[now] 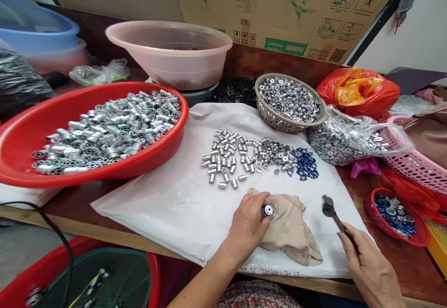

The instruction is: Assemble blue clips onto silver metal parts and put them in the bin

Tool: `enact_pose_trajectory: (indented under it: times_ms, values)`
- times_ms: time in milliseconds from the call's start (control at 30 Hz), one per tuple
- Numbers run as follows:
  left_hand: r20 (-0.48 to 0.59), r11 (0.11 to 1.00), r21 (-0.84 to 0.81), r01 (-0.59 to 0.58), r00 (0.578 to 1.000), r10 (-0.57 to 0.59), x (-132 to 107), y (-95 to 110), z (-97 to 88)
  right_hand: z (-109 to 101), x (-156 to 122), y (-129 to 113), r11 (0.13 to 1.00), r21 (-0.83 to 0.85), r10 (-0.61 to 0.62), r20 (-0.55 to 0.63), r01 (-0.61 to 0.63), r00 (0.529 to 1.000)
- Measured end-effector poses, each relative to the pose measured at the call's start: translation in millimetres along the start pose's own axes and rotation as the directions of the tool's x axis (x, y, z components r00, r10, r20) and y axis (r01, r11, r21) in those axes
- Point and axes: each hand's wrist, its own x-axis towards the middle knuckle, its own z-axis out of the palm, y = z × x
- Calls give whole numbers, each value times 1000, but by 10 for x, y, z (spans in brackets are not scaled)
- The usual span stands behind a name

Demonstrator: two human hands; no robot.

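My left hand (249, 218) is closed around a small metal part (267, 210) with a pale ringed end and a bit of blue, just above a folded beige cloth (291, 233). In my right hand (372, 261) is a hammer (333, 212), its dark head raised to the right of the cloth, apart from the metal part. Beyond the cloth, silver cylindrical parts (223, 159) lie loose on a white sheet (157, 215). Beside them are small silver caps (279, 154) and a heap of blue rings (306, 164).
A large red basin (171, 147) of silver cylinders stands at the left. A grey-brown basket (279, 123) of small metal parts and a clear bag (349, 140) sit at the back right. Nearer is a small red basket (419, 238). A red tub (153, 275) sits below the table edge.
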Motion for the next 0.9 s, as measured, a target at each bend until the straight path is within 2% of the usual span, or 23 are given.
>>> enact_pose_trajectory:
  times_ms: [67, 133, 200, 300, 367, 433, 467, 533, 567, 633, 667, 733, 767, 833, 900]
  values:
    - [2, 1000, 13, -10, 1000, 10, 10, -6, 6, -37, -138, 385, 981, -186, 62, 10, -59, 998]
    - [10, 999, 33, -19, 1000, 18, 37, 7, 29, -64, -178, 599, 954, -296, 59, 26, -49, 998]
    - [19, 998, 50, -33, 999, 32, 58, 36, 42, -50, -48, 572, 951, -308, 37, 9, -32, 999]
    - [1, 993, 100, -56, 998, 56, -26, 32, -78, 94, 443, 231, 987, -157, -34, 6, 35, 999]
    - [-39, 980, 193, -47, 998, 55, -230, -79, -331, 256, 839, -13, 993, -96, -70, 66, 76, 995]
    - [-83, 935, 353, -2, 996, 34, -567, -291, -720, 433, 1168, -175, 992, -86, -78, 97, 87, 992]
    - [-107, 888, 454, 69, 994, -23, -769, -414, -940, 515, 1290, -220, 992, -89, -78, 108, 88, 991]
    - [-138, 766, 609, 206, 979, -153, -1162, -630, -1347, 650, 1446, -258, 992, -89, -73, 133, 85, 988]
    - [-188, 697, 663, 274, 962, -199, -1313, -697, -1497, 699, 1487, -261, 993, -84, -70, 144, 83, 987]
    - [-271, 617, 699, 363, 932, -241, -1430, -725, -1625, 754, 1518, -260, 995, -66, -63, 155, 74, 986]
    - [-279, 628, 688, 365, 931, -235, -1378, -689, -1595, 762, 1514, -264, 996, -54, -60, 154, 69, 986]
    - [-259, 709, 636, 306, 949, -178, -1064, -555, -1376, 743, 1481, -288, 998, -18, -62, 143, 65, 988]
    - [-253, 747, 604, 276, 956, -149, -830, -474, -1217, 720, 1454, -308, 997, 8, -71, 134, 71, 988]
    - [-172, 815, 551, 181, 980, -101, -308, -322, -885, 656, 1379, -357, 993, 70, -105, 114, 98, 988]
    - [-78, 844, 519, 131, 991, -106, 167, -215, -624, 582, 1285, -410, 984, 123, -142, 89, 131, 986]
